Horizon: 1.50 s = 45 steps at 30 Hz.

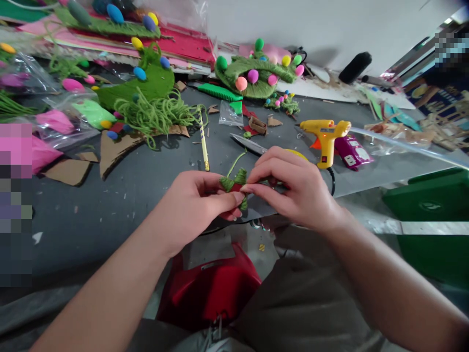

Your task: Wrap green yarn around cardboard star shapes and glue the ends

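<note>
Green yarn-wrapped piece [240,177], with red showing between its wrapped parts, is in both hands at the near edge of the grey table [91,215]. The left hand [193,203] grasps it from the left, thumb along its near side; the right hand [296,183] pinches its right side between thumb and fingertips. A loose yarn strand [236,164] runs from it toward the scissors [247,142] beyond. Left of these lies a striped pencil [203,142], then a yarn tangle [150,117]; to the right, a yellow hot-glue gun [325,137].

open tabletop [91,210] lower left, scissors [249,143] blocking beyond right grip [296,188], glue gun [326,129] farther right
</note>
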Available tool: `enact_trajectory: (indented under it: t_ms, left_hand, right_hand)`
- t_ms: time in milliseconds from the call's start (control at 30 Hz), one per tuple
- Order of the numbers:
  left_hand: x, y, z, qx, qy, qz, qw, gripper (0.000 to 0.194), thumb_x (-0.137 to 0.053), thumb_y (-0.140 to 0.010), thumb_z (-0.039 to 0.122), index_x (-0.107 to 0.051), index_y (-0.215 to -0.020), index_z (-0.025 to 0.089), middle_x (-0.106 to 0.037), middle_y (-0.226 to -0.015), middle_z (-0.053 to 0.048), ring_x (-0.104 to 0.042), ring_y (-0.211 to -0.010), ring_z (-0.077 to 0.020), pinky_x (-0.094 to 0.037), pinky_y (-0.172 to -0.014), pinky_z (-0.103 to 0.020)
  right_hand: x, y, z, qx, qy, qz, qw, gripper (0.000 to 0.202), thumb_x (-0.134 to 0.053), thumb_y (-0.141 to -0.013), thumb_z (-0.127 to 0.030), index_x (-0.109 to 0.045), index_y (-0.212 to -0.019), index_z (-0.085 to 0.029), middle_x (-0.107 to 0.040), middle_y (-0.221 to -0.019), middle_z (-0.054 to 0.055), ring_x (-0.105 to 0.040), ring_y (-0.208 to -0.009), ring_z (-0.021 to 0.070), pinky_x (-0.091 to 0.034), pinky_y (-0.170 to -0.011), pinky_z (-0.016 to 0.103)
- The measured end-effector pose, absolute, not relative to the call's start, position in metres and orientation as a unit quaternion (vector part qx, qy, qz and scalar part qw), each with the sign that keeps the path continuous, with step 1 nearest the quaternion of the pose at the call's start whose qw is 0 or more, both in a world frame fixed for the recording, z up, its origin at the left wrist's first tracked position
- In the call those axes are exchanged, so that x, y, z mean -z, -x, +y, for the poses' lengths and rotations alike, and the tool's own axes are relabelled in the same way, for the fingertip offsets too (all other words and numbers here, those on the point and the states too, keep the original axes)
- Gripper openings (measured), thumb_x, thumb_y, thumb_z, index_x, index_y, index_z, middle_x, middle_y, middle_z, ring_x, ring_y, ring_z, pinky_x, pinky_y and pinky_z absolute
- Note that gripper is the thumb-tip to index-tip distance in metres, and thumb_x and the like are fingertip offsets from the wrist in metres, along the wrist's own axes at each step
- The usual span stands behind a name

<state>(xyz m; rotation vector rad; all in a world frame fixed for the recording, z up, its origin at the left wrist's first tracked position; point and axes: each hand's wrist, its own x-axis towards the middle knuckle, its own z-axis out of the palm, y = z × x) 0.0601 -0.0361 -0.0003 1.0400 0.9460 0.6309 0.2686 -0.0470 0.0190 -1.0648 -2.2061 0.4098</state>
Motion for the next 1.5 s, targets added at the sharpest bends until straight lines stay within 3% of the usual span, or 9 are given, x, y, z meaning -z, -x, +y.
enact_trajectory:
  t_ms: [167,400,600,733,900,1100,1300,1500]
  left_hand:
    - [-0.002,-0.056,-0.037,-0.252,-0.402,0.377,0.795,0.006,-0.083,-0.078,0.021,-0.081,-0.081,0.017,-0.068,-0.069,0.0,-0.064,-0.06,-0.008,-0.054,-0.061,-0.016]
    - [0.003,-0.058,-0.04,-0.309,-0.309,0.301,0.848,0.006,-0.085,-0.077,0.018,-0.08,-0.081,0.017,-0.07,-0.071,0.001,-0.065,-0.06,-0.0062,-0.053,-0.057,-0.012]
    - [0.004,-0.064,-0.044,-0.387,-0.308,0.31,0.812,0.006,-0.083,-0.078,0.015,-0.081,-0.082,0.019,-0.072,-0.071,0.001,-0.066,-0.061,-0.0069,-0.055,-0.06,-0.014]
    - [0.002,-0.065,-0.045,-0.423,-0.315,0.357,0.771,0.007,-0.085,-0.075,0.017,-0.081,-0.08,0.02,-0.075,-0.074,0.0,-0.068,-0.063,-0.0091,-0.058,-0.064,-0.018]
    - [0.004,-0.066,-0.043,-0.455,-0.325,0.393,0.73,0.009,-0.086,-0.074,0.018,-0.081,-0.081,0.02,-0.077,-0.077,0.0,-0.069,-0.065,-0.0091,-0.059,-0.069,-0.019]
    - [0.005,-0.066,-0.044,-0.463,-0.391,0.428,0.671,0.008,-0.085,-0.077,0.023,-0.082,-0.084,0.021,-0.077,-0.077,0.0,-0.07,-0.069,-0.0121,-0.06,-0.072,-0.022]
    - [-0.001,-0.065,-0.046,-0.403,-0.527,0.518,0.54,0.009,-0.08,-0.079,0.026,-0.082,-0.087,0.022,-0.077,-0.075,-0.002,-0.07,-0.068,-0.0178,-0.053,-0.061,-0.024]
    - [0.002,-0.063,-0.043,-0.331,-0.53,0.495,0.604,0.007,-0.078,-0.079,0.027,-0.079,-0.078,0.021,-0.072,-0.068,-0.003,-0.066,-0.062,-0.0164,-0.049,-0.057,-0.024]
  right_hand:
    - [-0.024,-0.269,-0.047,-0.243,0.444,-0.783,0.361,0.011,-0.08,-0.084,-0.021,-0.07,-0.083,-0.017,-0.066,-0.083,0.002,-0.058,-0.071,0.0122,-0.044,-0.056,0.026]
    - [-0.016,-0.257,-0.051,-0.385,0.453,-0.667,0.45,0.015,-0.082,-0.083,-0.026,-0.071,-0.085,-0.017,-0.067,-0.079,0.001,-0.059,-0.071,0.0121,-0.047,-0.063,0.027]
    - [-0.006,-0.244,-0.051,-0.51,0.444,-0.551,0.489,0.017,-0.078,-0.087,-0.03,-0.07,-0.085,-0.016,-0.065,-0.074,-0.002,-0.055,-0.064,0.0073,-0.048,-0.062,0.022]
    - [-0.009,-0.244,-0.052,-0.46,0.486,-0.589,0.454,0.017,-0.077,-0.087,-0.03,-0.071,-0.088,-0.015,-0.068,-0.079,0.0,-0.059,-0.069,0.0096,-0.049,-0.063,0.022]
    - [-0.007,-0.248,-0.053,-0.283,0.478,-0.726,0.404,0.006,-0.066,-0.094,-0.02,-0.07,-0.094,-0.016,-0.068,-0.088,0.003,-0.061,-0.079,0.0126,-0.049,-0.069,0.025]
    - [0.0,-0.257,-0.049,-0.178,0.403,-0.829,0.345,0.018,-0.055,-0.094,-0.009,-0.068,-0.103,-0.019,-0.067,-0.103,0.007,-0.064,-0.093,0.0162,-0.052,-0.082,0.03]
    - [-0.006,-0.263,-0.052,-0.132,0.399,-0.867,0.267,0.018,-0.053,-0.097,-0.014,-0.068,-0.107,-0.02,-0.067,-0.107,0.009,-0.065,-0.094,0.0182,-0.053,-0.081,0.031]
    - [-0.011,-0.263,-0.049,-0.125,0.39,-0.874,0.263,0.012,-0.053,-0.101,-0.02,-0.065,-0.102,-0.019,-0.066,-0.1,0.009,-0.062,-0.089,0.0188,-0.051,-0.077,0.032]
